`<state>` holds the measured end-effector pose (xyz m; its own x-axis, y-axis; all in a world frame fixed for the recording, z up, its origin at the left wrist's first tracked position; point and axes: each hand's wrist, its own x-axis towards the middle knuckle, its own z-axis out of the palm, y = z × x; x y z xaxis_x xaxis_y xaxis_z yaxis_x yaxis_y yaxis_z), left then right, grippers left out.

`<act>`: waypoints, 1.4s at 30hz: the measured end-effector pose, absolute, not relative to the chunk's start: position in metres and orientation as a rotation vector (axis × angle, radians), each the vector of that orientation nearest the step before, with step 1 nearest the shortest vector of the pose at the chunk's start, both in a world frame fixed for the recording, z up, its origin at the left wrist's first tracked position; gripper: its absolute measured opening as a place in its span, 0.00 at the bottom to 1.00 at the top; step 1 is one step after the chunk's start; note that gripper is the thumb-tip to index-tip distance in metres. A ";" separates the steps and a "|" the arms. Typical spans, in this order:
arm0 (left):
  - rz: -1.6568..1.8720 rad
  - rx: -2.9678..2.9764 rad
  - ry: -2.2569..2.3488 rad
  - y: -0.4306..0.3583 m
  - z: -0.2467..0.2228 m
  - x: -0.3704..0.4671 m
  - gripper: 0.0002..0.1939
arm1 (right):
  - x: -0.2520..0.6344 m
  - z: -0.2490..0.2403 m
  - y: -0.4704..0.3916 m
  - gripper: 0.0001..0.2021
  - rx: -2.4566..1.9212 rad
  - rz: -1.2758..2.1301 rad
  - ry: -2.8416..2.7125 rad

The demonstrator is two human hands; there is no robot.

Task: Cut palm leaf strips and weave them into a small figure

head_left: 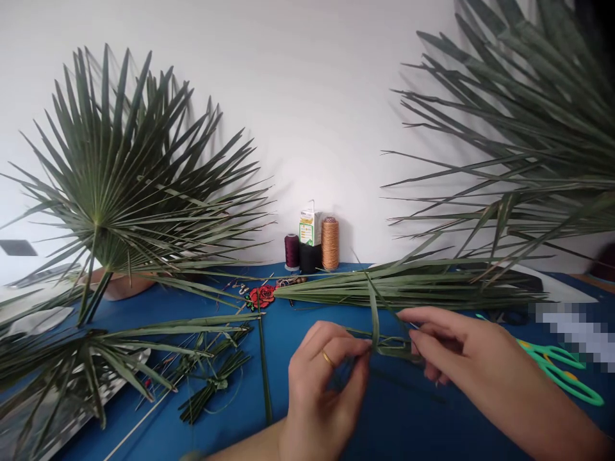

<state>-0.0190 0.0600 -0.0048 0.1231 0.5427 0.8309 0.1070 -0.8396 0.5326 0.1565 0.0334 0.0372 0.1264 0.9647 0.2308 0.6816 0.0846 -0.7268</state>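
Note:
Above the blue table, both my hands hold narrow green palm leaf strips (391,351). My left hand (329,378), with a ring on one finger, pinches the strips at their left end. At the right, my right hand (456,349) has its thumb and fingers closed on them, and a thin shiny tip shows by its fingers, too small to name. One strip (373,310) stands up between the hands and bends over the others. How the strips cross inside my fingers is hidden. A single long leaf strip (264,371) lies on the table left of my left hand.
Large fan palm leaves (103,160) rise at the left, and more palm leaves (538,115) at the right. Thread spools (330,243) and a small carton (310,227) stand by the wall. Green-handled scissors (567,378) lie right. A bundle of cut leaves (408,285) lies behind my hands.

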 end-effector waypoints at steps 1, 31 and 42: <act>1.772 2.113 0.618 0.062 -0.005 -0.021 0.09 | 0.157 0.038 0.034 0.19 -1.584 0.627 -1.565; 1.524 2.577 0.536 0.064 -0.015 -0.029 0.15 | 0.160 0.046 0.026 0.11 -1.451 0.645 -1.714; 1.599 2.585 0.533 0.064 -0.014 -0.028 0.13 | 0.161 0.046 0.029 0.15 -1.467 1.039 -1.343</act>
